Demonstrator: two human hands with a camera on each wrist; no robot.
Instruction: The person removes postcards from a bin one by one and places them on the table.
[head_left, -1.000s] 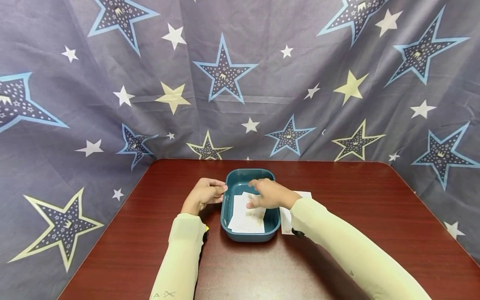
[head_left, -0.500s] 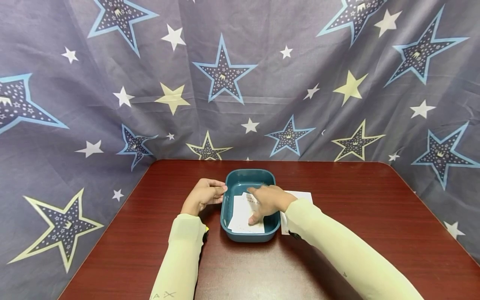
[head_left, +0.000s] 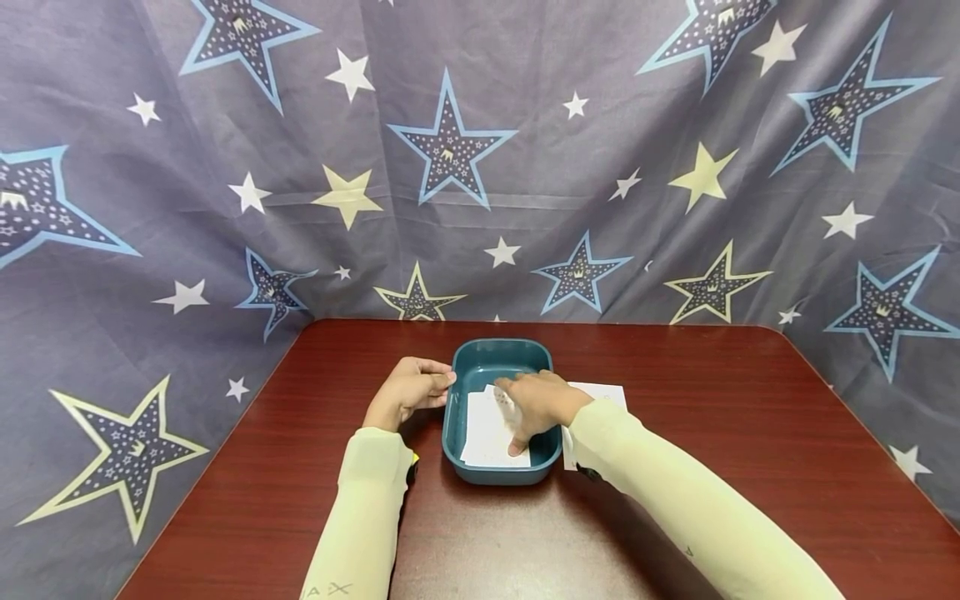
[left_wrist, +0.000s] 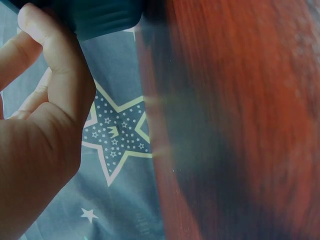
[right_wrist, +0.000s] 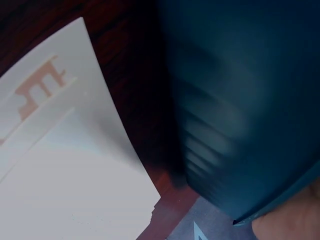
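White paper sheets (head_left: 487,433) lie overlapped inside a teal rectangular tray (head_left: 501,477). My right hand (head_left: 536,402) reaches in over its right side. That thumb lies low on the sheets and the other fingers stretch toward the far side, spread apart; their undersides are hidden. Against the tray's left wall rests my left hand (head_left: 411,390), its fingertips touching the rim from outside. In the left wrist view, left-hand fingers (left_wrist: 65,75) meet the outer wall of the tray (left_wrist: 107,17). Only a bit of the right hand (right_wrist: 290,220) shows at the tray's edge in the right wrist view.
Beside the tray's right wall, partly under the right forearm, lies another white paper (head_left: 603,393); an orange-brown print shows on the paper (right_wrist: 50,165) in the right wrist view. The reddish-brown table (head_left: 697,392) backs onto a grey star-patterned cloth (head_left: 525,183).
The right hand has come down onto the sheets inside the tray, its thumb moving toward the near edge and slightly right. The left hand and the tray stay put.
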